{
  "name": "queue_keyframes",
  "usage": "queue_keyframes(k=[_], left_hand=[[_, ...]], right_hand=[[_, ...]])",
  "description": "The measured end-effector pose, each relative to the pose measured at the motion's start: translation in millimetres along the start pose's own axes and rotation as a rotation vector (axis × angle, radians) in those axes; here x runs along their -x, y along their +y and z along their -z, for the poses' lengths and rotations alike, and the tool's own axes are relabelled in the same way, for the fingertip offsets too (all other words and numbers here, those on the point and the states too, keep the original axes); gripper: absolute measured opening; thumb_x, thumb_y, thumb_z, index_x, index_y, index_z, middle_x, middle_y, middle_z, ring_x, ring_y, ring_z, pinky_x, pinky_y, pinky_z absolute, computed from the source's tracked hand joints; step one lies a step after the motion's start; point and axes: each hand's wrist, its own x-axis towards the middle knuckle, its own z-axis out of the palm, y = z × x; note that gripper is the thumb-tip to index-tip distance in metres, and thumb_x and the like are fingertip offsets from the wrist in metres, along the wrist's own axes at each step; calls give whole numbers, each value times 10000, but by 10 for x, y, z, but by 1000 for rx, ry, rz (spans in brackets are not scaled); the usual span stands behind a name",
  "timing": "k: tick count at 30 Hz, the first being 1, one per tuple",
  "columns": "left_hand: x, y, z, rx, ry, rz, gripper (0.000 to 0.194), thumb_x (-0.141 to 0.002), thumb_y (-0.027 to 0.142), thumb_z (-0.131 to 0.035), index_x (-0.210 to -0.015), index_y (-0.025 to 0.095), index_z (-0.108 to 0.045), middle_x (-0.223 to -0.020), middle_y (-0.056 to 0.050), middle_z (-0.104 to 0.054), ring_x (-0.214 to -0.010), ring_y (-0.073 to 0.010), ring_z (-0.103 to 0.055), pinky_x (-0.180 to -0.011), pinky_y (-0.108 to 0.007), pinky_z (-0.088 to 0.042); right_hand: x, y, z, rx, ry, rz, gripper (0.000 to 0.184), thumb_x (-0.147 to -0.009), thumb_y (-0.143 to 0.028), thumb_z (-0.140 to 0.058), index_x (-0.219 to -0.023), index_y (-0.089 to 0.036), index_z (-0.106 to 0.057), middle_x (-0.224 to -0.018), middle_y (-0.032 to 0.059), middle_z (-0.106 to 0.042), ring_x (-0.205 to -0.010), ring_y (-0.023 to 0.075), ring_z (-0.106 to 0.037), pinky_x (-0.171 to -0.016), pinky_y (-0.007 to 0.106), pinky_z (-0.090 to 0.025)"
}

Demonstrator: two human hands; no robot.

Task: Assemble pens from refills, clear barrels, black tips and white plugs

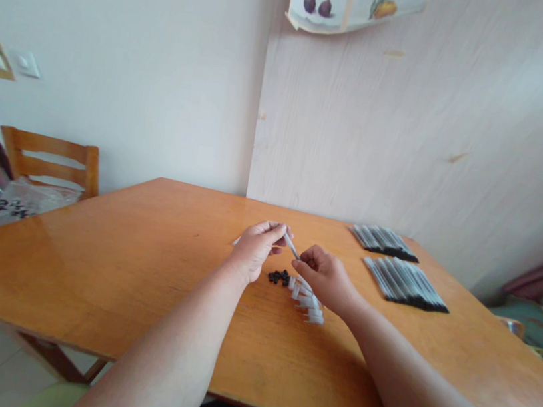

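Note:
A thin whitish tube (290,241) runs slantwise between my two hands above the table. My left hand (263,243) pinches its upper end between thumb and fingers. The fingertips of my right hand (319,274) are closed on its lower end, where a dark bit shows. Just below the hands lies a small heap of black caps (279,277). Several clear whitish tubes (308,301) fan out beside them, partly hidden under my right hand. Another pale end (236,241) peeks out left of my left hand.
Two rows of black-ended clear tubes lie at the right, a far row (382,240) and a nearer row (406,283). The wooden table (141,266) reaches the wall. A wooden chair (53,156) holding a plastic bag (24,202) of black pieces stands at the left.

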Motion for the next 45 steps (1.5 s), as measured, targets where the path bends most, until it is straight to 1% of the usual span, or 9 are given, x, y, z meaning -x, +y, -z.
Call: queue_keyframes(k=[7, 11, 14, 21, 28, 31, 35, 39, 45], left_hand=[[-19, 4, 23, 147, -54, 54, 240, -812, 343, -623, -958, 156, -655, -922, -110, -731, -771, -155, -651, -664, -260, -447], [-14, 4, 5, 151, -41, 55, 272, -787, 411, -676, -874, 170, -582, -864, -98, -736, -704, -144, -651, -655, -258, -448], [-11, -3, 5, 121, -13, 46, 255, -759, 354, -716, -833, 170, -557, -860, -92, -737, -703, -133, -650, -651, -244, -442], [-37, -35, 49, 134, -46, 40, 186, -790, 281, -641, -927, 156, -622, -941, -112, -736, -769, -150, -667, -664, -253, -442], [-7, 5, -3, 127, -9, 73, 273, -750, 380, -712, -828, 177, -547, -847, -94, -734, -702, -149, -658, -656, -259, -430], [-7, -3, -4, 85, 35, 77, 270, -732, 348, -734, -812, 180, -538, -853, -90, -735, -720, -146, -657, -673, -261, -424], [-23, -18, 14, 98, 80, 72, 227, -738, 306, -722, -813, 182, -547, -907, -90, -737, -746, -141, -652, -669, -254, -415], [-37, -19, 40, 147, 54, 79, 205, -731, 289, -727, -811, 177, -575, -944, -90, -732, -760, -133, -641, -678, -253, -422], [-47, -1, 67, 223, -26, 88, 181, -740, 254, -722, -870, 174, -626, -973, -80, -728, -771, -121, -628, -690, -248, -436]], right_hand=[[8, -37, 47, -130, -104, -19, 299, -881, -446, -509, -744, -188, -575, -640, -13, -563, -590, 116, -477, -552, 244, -348], [19, -58, 55, -160, -128, -28, 303, -884, -451, -510, -752, -187, -578, -634, -16, -569, -557, 107, -462, -528, 242, -336], [27, -90, 63, -190, -139, -31, 303, -882, -446, -515, -740, -185, -573, -644, -8, -584, -566, 110, -476, -533, 243, -349], [21, -73, 45, -268, -149, -67, 320, -886, -445, -506, -730, -180, -592, -626, -5, -580, -561, 114, -490, -542, 247, -372], [20, -64, 49, -253, -172, -47, 313, -895, -442, -493, -751, -182, -591, -647, 1, -600, -575, 118, -511, -566, 255, -390], [20, -61, 37, -267, -167, -40, 283, -889, -442, -501, -789, -187, -573, -654, -5, -589, -576, 117, -501, -557, 253, -382], [0, -9, -20, -358, -93, -81, 266, -800, -418, -627, -908, -202, -516, -675, -37, -547, -560, 109, -459, -515, 240, -354], [-7, -22, -17, -317, -59, -85, 237, -778, -388, -642, -829, -201, -507, -631, -49, -486, -556, 108, -427, -502, 239, -329], [16, -99, 73, -388, -174, -86, 268, -868, -430, -527, -779, -180, -565, -693, 22, -633, -636, 129, -532, -633, 272, -421]])
